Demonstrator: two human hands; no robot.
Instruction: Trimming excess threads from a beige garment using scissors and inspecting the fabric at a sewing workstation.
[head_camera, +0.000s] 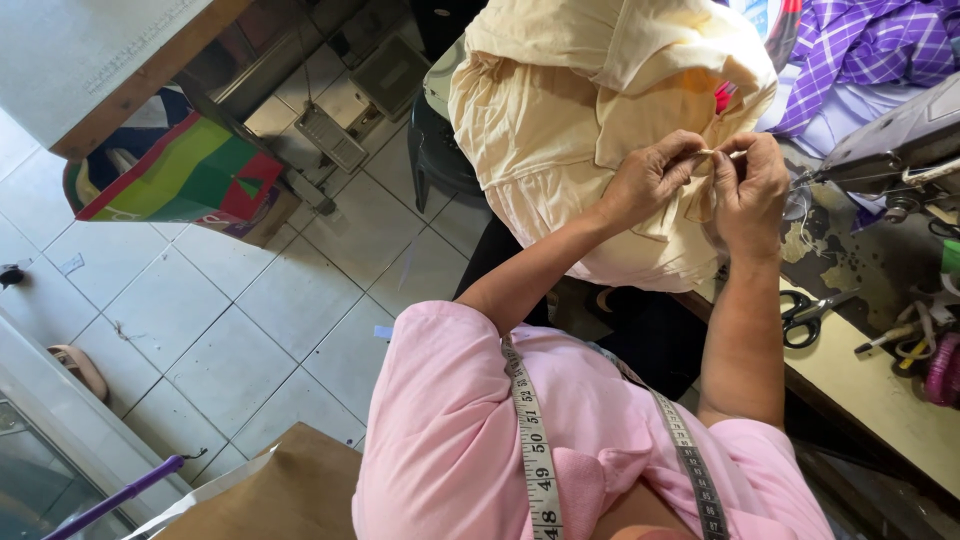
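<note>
Cream cotton garment (560, 130), bunched over sewing table (860, 380) edge: left hand (650, 180) and right hand (750, 190), fingertips closed, pinch 1 thin pale sliver (722, 153) against it. Black scissors (808, 315) nearby; grey sewing machine (890, 140) beside.

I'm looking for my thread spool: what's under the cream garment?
A dark stool shows under the cream garment; the table edge beneath it is covered.

My two forearms reach forward, bare below short sleeves, and converge until the hands nearly meet. My left hand (655, 180) is curled, thumb and forefinger pinched together. My right hand (750, 185) faces it, fingers bent inward, fingertips pinched close to the left's.
</note>
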